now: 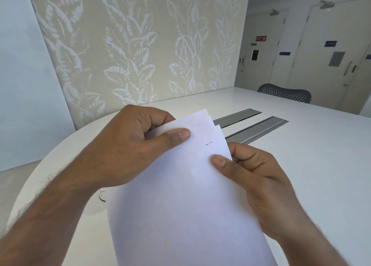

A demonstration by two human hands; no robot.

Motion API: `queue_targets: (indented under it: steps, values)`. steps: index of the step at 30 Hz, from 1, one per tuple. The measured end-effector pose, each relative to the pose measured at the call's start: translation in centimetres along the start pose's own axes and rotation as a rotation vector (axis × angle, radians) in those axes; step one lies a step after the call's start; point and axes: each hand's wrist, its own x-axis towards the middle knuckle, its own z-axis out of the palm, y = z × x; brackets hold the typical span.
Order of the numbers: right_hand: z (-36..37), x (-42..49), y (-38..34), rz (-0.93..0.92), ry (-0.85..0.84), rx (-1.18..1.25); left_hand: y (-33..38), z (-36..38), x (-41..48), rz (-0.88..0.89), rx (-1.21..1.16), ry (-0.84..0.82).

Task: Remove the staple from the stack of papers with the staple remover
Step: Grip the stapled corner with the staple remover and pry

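A stack of white papers (184, 195) is held up above the table, its top corner fanned so the sheets behind show. My left hand (128, 145) grips the upper left edge, thumb pressed on the front sheet. My right hand (255, 177) pinches the right edge, thumb on the front. Small dark marks (208, 143) sit near the top right corner of the front sheet; I cannot tell whether they are holes or a staple. A small part of a white and dark object (102, 196), possibly the staple remover, shows on the table under my left wrist, mostly hidden by the papers.
The white table (301, 165) has a rounded near-left edge and two grey metal cable slots (255, 129) behind the papers. A dark mesh chair back (285, 94) stands at the far side. A leaf-patterned wall panel rises behind the table; doors lie at the far right.
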Motion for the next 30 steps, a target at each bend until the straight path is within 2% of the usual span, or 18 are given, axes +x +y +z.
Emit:
queue_targets:
  steps: [4,11,16,20,22,24,26,27,30]
  values:
    - [0.1,0.1,-0.2,-0.099,0.023,-0.079,0.0,-0.6,0.1,-0.011,-0.023,-0.108]
    - [0.5,-0.2,0.5,-0.228,0.053,-0.256,0.0,-0.6,0.4,-0.009,-0.050,-0.077]
    - [0.0,0.1,1.4,-0.163,0.081,-0.283,-0.6,-1.0,0.5,0.008,0.004,-0.081]
    - [-2.0,0.0,2.6,0.009,-0.101,-0.300,-0.9,-1.6,1.0,0.024,0.040,-0.026]
    - [-3.3,-0.1,3.6,0.117,-0.193,-0.211,-1.4,-1.9,1.4,-0.008,0.024,-0.031]
    - [-4.7,0.1,4.9,0.160,-0.213,-0.144,-2.4,-2.1,1.9,-0.070,-0.012,-0.078]
    - [-6.2,0.6,6.9,0.137,-0.132,-0.136,-3.5,-1.8,2.1,-0.122,-0.055,-0.171]
    - [-7.0,1.0,8.2,0.135,-0.030,-0.134,-4.1,-1.7,2.2,-0.157,-0.115,-0.208]
    - [-10.5,1.8,13.8,0.164,0.414,-0.334,-6.6,-0.5,2.1,-0.271,-0.311,-0.283]
